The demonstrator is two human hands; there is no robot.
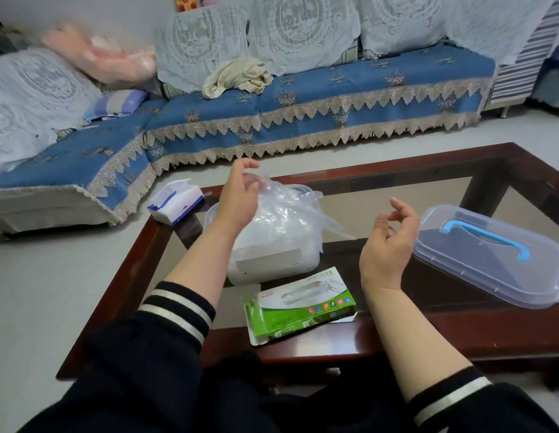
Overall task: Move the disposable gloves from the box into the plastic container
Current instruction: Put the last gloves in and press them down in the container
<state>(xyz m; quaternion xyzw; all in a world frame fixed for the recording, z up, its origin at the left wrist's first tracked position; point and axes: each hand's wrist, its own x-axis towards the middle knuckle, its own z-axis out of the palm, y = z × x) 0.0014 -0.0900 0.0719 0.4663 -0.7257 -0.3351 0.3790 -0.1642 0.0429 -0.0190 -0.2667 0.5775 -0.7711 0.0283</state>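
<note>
Green glove box lying flat at the table's near edge, print too small to read. Clear gloves heaped in the plastic container just beyond it. Left hand touching the heap's far left side, fingers loosely curled; whether pinching film, cannot tell. Right hand hovering right of the heap, apart, fingers relaxed, holding nothing. Lid with blue handle far right. Tissue pack at left corner.

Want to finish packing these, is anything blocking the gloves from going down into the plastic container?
Nothing visible does. The lid lies off to the right on the table, so the plastic container is open, and the gloves already heap in its mouth under the left hand.
</note>
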